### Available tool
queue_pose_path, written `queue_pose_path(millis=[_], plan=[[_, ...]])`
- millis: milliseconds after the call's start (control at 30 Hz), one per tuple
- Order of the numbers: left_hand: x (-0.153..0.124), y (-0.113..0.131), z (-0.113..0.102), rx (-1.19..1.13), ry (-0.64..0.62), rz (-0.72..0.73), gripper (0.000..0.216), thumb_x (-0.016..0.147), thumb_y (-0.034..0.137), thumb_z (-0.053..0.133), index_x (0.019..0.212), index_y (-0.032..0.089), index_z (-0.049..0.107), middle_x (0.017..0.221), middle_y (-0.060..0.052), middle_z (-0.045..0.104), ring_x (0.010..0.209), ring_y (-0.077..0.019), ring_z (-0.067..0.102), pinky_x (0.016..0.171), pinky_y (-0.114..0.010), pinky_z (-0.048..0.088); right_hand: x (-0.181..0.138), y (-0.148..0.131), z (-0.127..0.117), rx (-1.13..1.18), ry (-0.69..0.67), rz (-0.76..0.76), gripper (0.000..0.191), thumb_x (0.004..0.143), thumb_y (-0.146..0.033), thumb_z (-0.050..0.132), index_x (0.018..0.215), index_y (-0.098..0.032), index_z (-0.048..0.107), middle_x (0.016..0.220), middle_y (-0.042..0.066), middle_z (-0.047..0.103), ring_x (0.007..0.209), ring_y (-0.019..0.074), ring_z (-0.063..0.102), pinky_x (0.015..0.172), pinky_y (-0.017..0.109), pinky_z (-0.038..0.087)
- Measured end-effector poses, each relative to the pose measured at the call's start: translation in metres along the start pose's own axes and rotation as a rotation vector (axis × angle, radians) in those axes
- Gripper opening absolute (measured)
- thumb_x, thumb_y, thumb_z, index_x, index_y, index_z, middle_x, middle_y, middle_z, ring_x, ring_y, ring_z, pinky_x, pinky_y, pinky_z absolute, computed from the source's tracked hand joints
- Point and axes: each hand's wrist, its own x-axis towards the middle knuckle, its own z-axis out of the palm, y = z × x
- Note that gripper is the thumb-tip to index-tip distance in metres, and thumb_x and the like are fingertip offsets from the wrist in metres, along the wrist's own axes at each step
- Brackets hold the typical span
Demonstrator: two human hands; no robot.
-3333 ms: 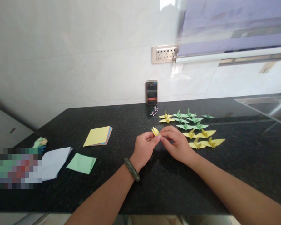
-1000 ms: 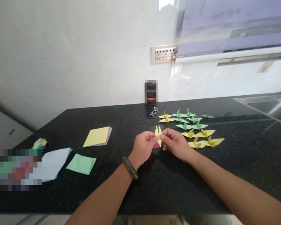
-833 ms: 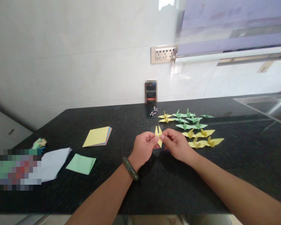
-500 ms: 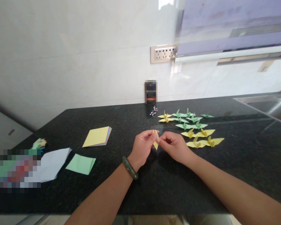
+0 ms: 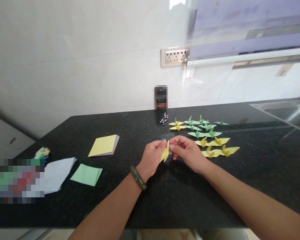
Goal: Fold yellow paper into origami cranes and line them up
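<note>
Both my hands pinch a small, partly folded yellow paper piece point(image 5: 164, 154) above the black countertop point(image 5: 180, 196). My left hand point(image 5: 152, 158), with a dark green bangle point(image 5: 138, 178) on its wrist, grips the piece's left side. My right hand point(image 5: 187, 151) pinches its top tip with finger and thumb. Just right of my hands lie yellow paper cranes point(image 5: 216, 146) in rows, with green paper cranes point(image 5: 201, 128) behind them.
A stack of coloured square sheets point(image 5: 104, 145), yellow on top, lies to the left. Nearer the left edge are a green folded sheet point(image 5: 86, 174) and a white folded sheet point(image 5: 56, 173). A small dark box point(image 5: 161, 97) stands against the wall. A metal sink point(image 5: 287, 113) sits far right.
The yellow piece has been turned in my fingers: it pointed up with two tips a second ago and now hangs tilted below my pinching fingers. My hands stayed in place.
</note>
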Motion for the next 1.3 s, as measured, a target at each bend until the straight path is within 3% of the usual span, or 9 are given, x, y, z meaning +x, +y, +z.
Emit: queue_pose_path(millis=[500, 700, 800, 933, 1133, 1300], plan=[[-0.002, 0.007, 0.001, 0.091, -0.006, -0.009, 0.038, 0.073, 0.048, 0.055, 0.065, 0.012, 0.059, 0.057, -0.002, 0.059, 0.048, -0.0090, 0.048, 0.047, -0.021, 0.035, 0.001, -0.003, -0.003, -0.081, -0.023, 0.018, 0.018, 0.071, -0.032, 0.062, 0.076, -0.016, 0.056, 0.059, -0.003, 0.057, 0.045, 0.0061, 0.047, 0.046, 0.021, 0.042], [-0.001, 0.004, -0.002, 0.251, 0.000, 0.014, 0.039, 0.074, 0.049, 0.053, 0.063, 0.012, 0.062, 0.052, 0.000, 0.054, 0.044, -0.0078, 0.041, 0.043, -0.020, 0.029, 0.002, 0.004, -0.011, -0.270, -0.059, -0.109, 0.023, 0.074, -0.028, 0.058, 0.094, -0.017, 0.056, 0.065, -0.001, 0.060, 0.057, 0.0112, 0.056, 0.053, 0.024, 0.045], [-0.001, 0.003, -0.002, 0.288, -0.030, 0.034, 0.042, 0.076, 0.049, 0.051, 0.061, 0.012, 0.062, 0.049, 0.000, 0.051, 0.044, -0.0071, 0.039, 0.042, -0.020, 0.027, 0.001, 0.005, -0.013, -0.355, -0.060, -0.136, 0.019, 0.075, -0.028, 0.057, 0.091, -0.018, 0.058, 0.065, 0.000, 0.062, 0.060, 0.0127, 0.058, 0.057, 0.026, 0.046], [-0.002, 0.005, -0.001, 0.248, -0.051, -0.006, 0.041, 0.077, 0.048, 0.050, 0.062, 0.011, 0.062, 0.051, 0.000, 0.053, 0.044, -0.0065, 0.039, 0.042, -0.019, 0.028, 0.001, 0.002, -0.013, -0.372, -0.059, -0.142, 0.012, 0.076, -0.029, 0.056, 0.079, -0.018, 0.058, 0.064, 0.001, 0.063, 0.060, 0.0136, 0.058, 0.058, 0.027, 0.046], [-0.001, 0.007, 0.000, 0.062, -0.083, -0.091, 0.027, 0.067, 0.038, 0.065, 0.073, 0.012, 0.062, 0.068, -0.003, 0.061, 0.063, -0.0100, 0.055, 0.062, -0.023, 0.044, 0.005, 0.004, -0.018, -0.516, 0.019, -0.231, 0.009, 0.077, -0.026, 0.054, 0.073, -0.018, 0.057, 0.066, 0.001, 0.060, 0.058, 0.0121, 0.054, 0.054, 0.025, 0.043], [0.000, 0.005, -0.002, 0.046, -0.047, -0.113, 0.026, 0.067, 0.036, 0.065, 0.068, 0.011, 0.061, 0.064, -0.002, 0.059, 0.052, -0.0066, 0.050, 0.051, -0.020, 0.042, 0.004, 0.000, -0.019, -0.649, 0.004, -0.330, 0.005, 0.075, -0.023, 0.056, 0.073, -0.018, 0.058, 0.063, 0.000, 0.055, 0.055, 0.0101, 0.047, 0.050, 0.022, 0.037]])
